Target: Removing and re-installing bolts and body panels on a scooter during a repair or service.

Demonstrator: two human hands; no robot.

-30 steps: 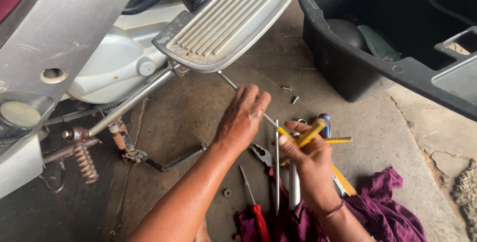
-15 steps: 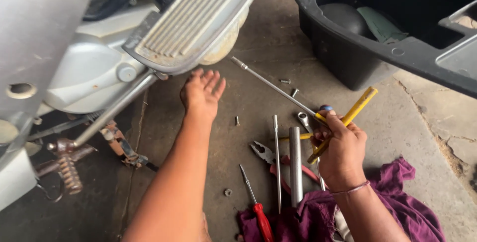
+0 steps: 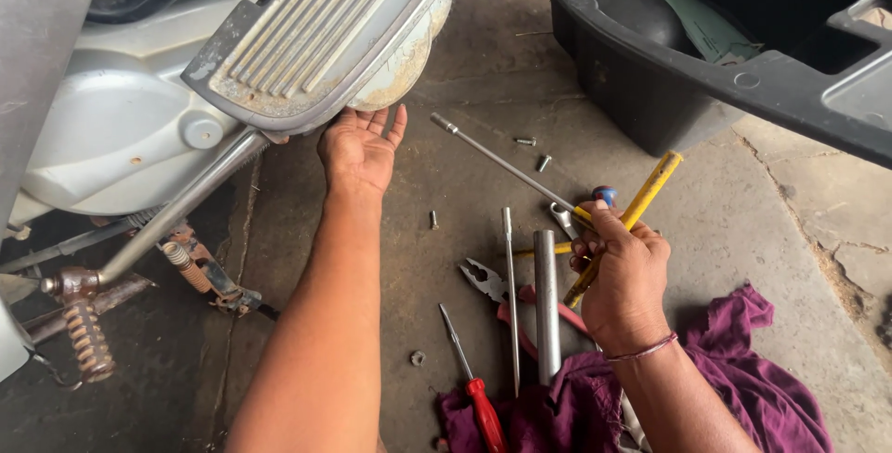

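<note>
Left hand (image 3: 360,148) flat, fingers spread, touching the underside edge of the scooter footboard (image 3: 316,39). Right hand (image 3: 624,272) fingers closed around a yellow-handled tool (image 3: 650,188), long axis pointing up-right, well apart from footboard.

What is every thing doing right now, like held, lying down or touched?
left hand: open, palm up under the footboard edge
right hand: closed around the yellow tool
yellow tool: held, tilted
footboard: on the scooter, touched from below
red screwdriver: lying on the floor
pliers: lying, jaws slightly apart
purple cloth: crumpled on the floor
</note>
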